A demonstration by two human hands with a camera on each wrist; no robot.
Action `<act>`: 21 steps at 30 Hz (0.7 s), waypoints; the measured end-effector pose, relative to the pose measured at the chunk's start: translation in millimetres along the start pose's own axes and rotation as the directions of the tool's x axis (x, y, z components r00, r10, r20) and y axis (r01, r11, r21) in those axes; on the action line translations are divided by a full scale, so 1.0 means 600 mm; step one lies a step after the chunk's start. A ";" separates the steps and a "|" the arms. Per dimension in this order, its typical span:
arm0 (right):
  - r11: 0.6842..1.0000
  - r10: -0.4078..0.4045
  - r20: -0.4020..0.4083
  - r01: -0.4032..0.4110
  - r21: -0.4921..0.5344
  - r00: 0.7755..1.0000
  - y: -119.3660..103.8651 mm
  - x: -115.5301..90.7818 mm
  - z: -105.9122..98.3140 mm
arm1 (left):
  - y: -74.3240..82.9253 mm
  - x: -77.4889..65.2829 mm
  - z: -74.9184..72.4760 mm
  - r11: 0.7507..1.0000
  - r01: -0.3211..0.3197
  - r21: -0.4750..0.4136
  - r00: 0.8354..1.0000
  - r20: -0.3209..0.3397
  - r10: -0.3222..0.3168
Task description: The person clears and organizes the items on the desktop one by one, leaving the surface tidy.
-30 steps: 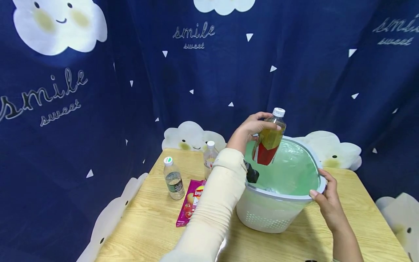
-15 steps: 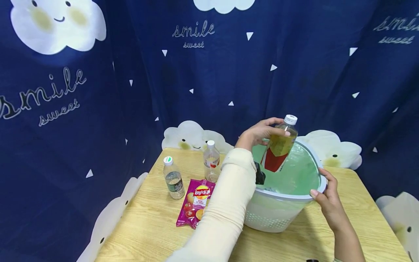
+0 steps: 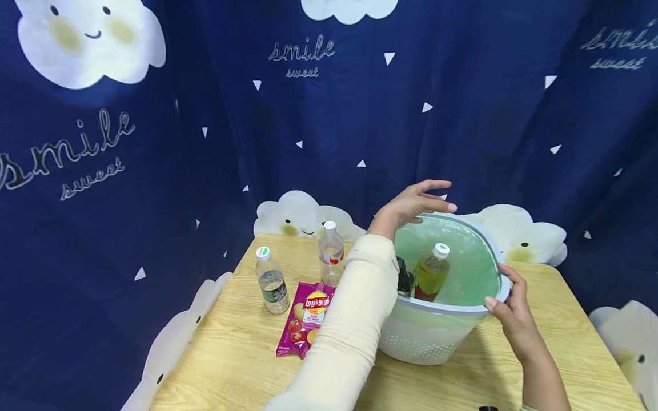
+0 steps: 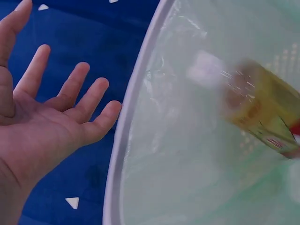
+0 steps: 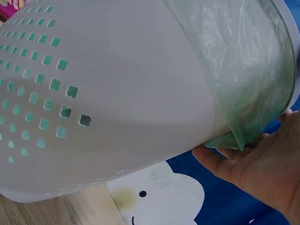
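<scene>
A white trash bin (image 3: 418, 339) with a pale grey rim and a green bag (image 4: 159, 164) inside stands tilted on the table. My left hand (image 3: 413, 204) is over its far left rim, fingers spread and holding nothing. Inside the bin is a drink bottle (image 3: 433, 274) with a white cap and yellow-red label, apart from the hand and blurred in the left wrist view. On the near right, my right hand (image 3: 516, 314) grips the rim, thumb on the near side. The bag's folded edge (image 5: 239, 126) hangs over the outside by those fingers.
Left of the bin, a clear bottle with a green-marked white cap (image 3: 273, 282) and another clear bottle (image 3: 331, 257) stand upright. A purple chip bag (image 3: 303, 319) lies between them and my left sleeve (image 3: 341, 319). A blue curtain (image 3: 308, 114) hangs behind the table (image 3: 221, 348).
My left hand moved right over the bin and let go of the drink bottle, which dropped inside. My right hand kept its grip on the rim.
</scene>
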State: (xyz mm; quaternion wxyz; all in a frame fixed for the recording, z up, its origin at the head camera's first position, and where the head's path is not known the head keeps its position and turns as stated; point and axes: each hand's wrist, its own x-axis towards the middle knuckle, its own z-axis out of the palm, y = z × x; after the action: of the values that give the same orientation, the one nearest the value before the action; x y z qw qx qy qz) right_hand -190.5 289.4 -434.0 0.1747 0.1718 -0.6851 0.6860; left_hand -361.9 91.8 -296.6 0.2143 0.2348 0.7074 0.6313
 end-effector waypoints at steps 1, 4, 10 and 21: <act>1.000 0.002 -0.003 -0.002 0.000 1.000 0.000 0.000 0.000 | 0.003 -0.003 -0.004 1.000 -0.013 0.010 1.000 -0.001 0.013; 1.000 0.007 -0.008 -0.007 -0.001 1.000 -0.002 0.002 0.001 | 0.011 -0.012 -0.015 0.997 -0.051 0.054 0.999 -0.001 0.051; 1.000 0.007 -0.017 -0.007 -0.002 1.000 -0.003 0.002 0.000 | 0.010 -0.032 -0.036 0.988 -0.095 0.121 0.995 0.020 0.093; 1.000 -0.006 -0.005 0.006 0.025 1.000 0.006 -0.001 0.000 | 0.021 -0.083 -0.061 0.951 -0.218 0.219 0.976 0.025 0.218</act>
State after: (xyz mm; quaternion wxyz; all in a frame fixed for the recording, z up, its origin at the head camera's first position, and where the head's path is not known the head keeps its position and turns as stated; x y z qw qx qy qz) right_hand -191.6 289.2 -437.2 0.1763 0.1744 -0.6753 0.6946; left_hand -343.3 34.0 -279.7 0.1163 0.3339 0.7427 0.5687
